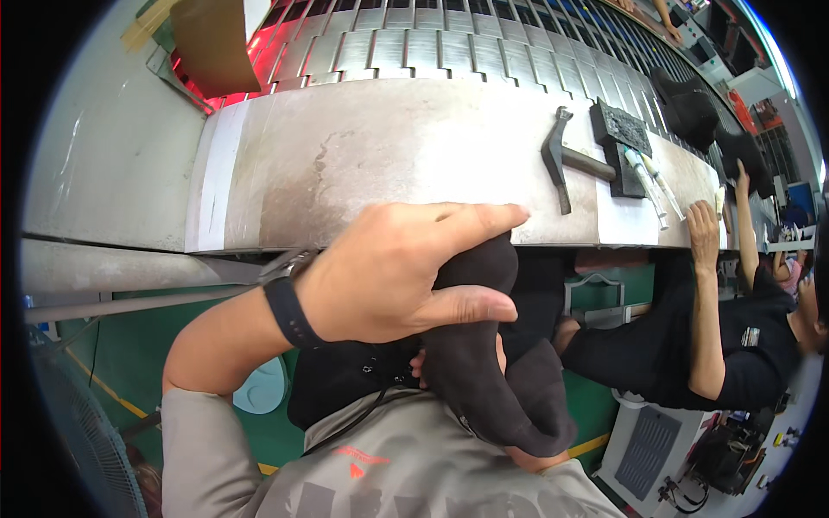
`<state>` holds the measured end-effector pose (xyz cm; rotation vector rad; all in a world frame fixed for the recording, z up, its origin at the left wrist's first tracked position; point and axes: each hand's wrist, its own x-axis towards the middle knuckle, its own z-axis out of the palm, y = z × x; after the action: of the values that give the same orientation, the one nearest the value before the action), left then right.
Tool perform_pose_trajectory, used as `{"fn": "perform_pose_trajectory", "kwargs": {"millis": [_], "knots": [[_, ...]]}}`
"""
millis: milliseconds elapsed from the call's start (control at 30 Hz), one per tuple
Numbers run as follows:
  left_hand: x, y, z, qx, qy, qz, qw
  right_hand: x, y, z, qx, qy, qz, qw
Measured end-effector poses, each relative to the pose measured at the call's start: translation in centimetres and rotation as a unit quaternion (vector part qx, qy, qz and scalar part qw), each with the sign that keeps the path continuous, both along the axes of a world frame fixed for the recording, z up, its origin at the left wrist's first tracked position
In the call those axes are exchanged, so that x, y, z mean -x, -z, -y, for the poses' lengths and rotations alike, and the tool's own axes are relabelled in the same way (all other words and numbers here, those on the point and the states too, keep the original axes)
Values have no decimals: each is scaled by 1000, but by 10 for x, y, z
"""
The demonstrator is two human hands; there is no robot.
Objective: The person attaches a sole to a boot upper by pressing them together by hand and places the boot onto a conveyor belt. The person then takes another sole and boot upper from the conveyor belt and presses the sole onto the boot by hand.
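A dark, soft-looking boot (471,375) is held over my lap, its toe toward the bench edge and its shaft bent toward me. My left hand (380,268) lies across the toe end, with the thumb over the near side and the index finger stretched along the far side. The other fingers of that hand are mostly hidden. From underneath, my right hand (501,354) holds the boot; only bits of its fingers show on either side, and its wrist comes out below the shaft.
On the pale bench (363,155) lie a hammer (574,162), a black block (620,129) and two syringes (648,183). Beyond runs a slatted metal conveyor (414,47), with dark boots (686,108) at right. A co-worker (691,345) sits at the right, and a fan (78,440) stands at lower left.
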<state>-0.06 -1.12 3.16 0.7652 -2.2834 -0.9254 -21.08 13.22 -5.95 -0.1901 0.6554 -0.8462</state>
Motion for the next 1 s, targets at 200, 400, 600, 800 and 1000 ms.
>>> {"fn": "perform_pose_trajectory", "kwargs": {"millis": [200, 400, 600, 800, 1000], "knots": [[15, -20, 7, -93, 10, -1, 996, 5, 28, -1, 44, -100, -153, 982], [21, 15, -13, -78, -45, -147, 985, 8, 16, 6, -67, 0, 149, 987], [19, 25, -3, -249, 11, -215, 944, 12, 24, -4, -178, -34, 190, 965], [35, 45, -36, -194, -66, -232, 951, 12, 23, -9, -161, 6, 185, 969], [37, 56, -53, -102, -138, -190, 967, 9, 16, -7, -89, 20, 160, 983]]}}
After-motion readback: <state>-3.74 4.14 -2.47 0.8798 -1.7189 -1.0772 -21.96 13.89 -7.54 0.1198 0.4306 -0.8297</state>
